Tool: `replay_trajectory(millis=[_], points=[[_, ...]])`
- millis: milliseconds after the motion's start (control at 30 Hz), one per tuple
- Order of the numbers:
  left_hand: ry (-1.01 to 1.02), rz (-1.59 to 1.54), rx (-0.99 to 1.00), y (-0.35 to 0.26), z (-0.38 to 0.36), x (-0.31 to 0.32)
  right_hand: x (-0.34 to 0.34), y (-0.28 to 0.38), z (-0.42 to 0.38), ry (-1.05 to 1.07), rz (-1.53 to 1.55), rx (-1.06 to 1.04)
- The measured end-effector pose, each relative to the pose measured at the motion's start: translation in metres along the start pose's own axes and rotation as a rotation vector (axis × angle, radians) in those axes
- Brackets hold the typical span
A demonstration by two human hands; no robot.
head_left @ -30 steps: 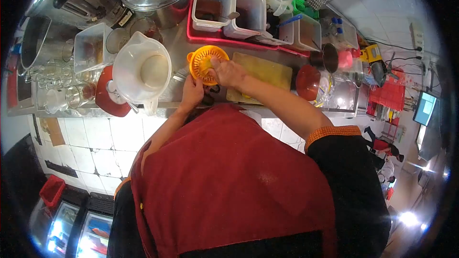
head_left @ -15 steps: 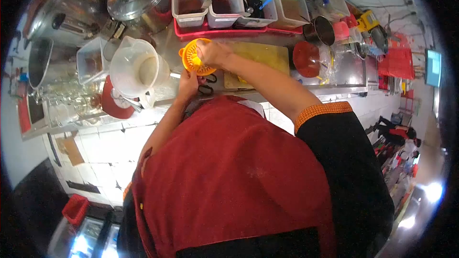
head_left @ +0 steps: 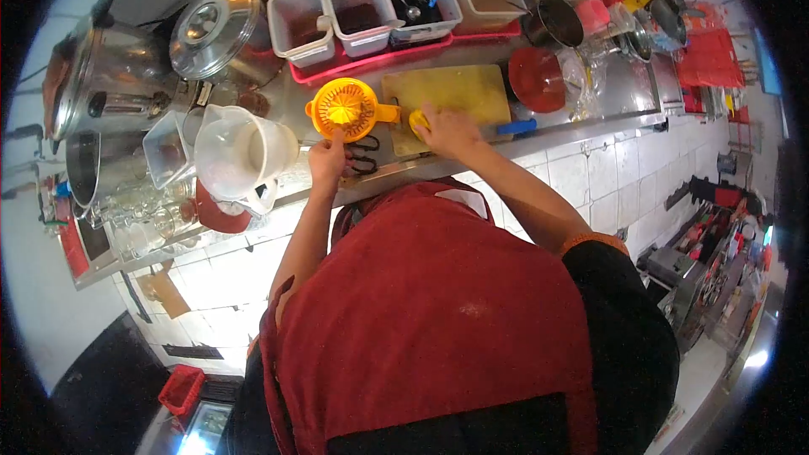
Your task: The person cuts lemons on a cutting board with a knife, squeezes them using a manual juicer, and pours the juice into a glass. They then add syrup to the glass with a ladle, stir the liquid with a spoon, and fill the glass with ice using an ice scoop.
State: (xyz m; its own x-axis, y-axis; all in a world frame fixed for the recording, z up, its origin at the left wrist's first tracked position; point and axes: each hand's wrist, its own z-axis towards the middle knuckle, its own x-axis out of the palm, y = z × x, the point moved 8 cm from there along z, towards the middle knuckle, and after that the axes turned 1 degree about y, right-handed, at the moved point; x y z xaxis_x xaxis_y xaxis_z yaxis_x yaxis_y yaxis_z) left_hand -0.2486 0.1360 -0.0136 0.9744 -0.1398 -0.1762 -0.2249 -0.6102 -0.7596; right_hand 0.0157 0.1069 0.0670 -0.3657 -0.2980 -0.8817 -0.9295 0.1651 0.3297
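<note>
An orange citrus juicer (head_left: 345, 108) sits on the metal counter, its ribbed cone uncovered. At the juicer's near rim is my left hand (head_left: 327, 160), closed, with its fingertips against the edge. My right hand (head_left: 451, 132) is over the yellow cutting board (head_left: 459, 88), its fingers closed round a yellow fruit piece (head_left: 418, 122). A blue-handled knife (head_left: 517, 127) lies at the board's near right edge. Black-handled scissors (head_left: 364, 154) lie between my left hand and the board.
A large clear pitcher (head_left: 236, 150) stands left of the juicer. Square tubs (head_left: 361, 17) in a red tray (head_left: 312, 74) line the back. Right of the board are a red bowl (head_left: 537, 80) and a dark pan (head_left: 556, 23). Glasses (head_left: 160, 219) stand at far left.
My right hand has moved from the juicer's cone right to the board, leaving the cone uncovered. The blue knife handle now shows. My left hand stays at the juicer, and the camera view has shifted.
</note>
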Motion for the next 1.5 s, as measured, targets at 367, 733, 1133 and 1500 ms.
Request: replay_trajectory(millis=[367, 733, 1133, 1500], points=[[-0.113, 0.042, 0.073, 0.009, 0.008, -0.004, 0.022, -0.002, -0.003, -0.068, -0.03, -0.189], [-0.192, -0.169, -0.012, 0.012, -0.054, 0.002, -0.039, -0.054, 0.006, -0.421, 0.601, -0.229], [0.302, 0.028, 0.084, -0.019, -0.063, 0.118, -0.047, -0.141, -0.057, -0.406, 0.821, 0.01], [1.106, 0.654, 0.035, -0.077, -0.139, 0.401, -0.152, -0.538, -0.374, -1.889, 1.81, 0.093]])
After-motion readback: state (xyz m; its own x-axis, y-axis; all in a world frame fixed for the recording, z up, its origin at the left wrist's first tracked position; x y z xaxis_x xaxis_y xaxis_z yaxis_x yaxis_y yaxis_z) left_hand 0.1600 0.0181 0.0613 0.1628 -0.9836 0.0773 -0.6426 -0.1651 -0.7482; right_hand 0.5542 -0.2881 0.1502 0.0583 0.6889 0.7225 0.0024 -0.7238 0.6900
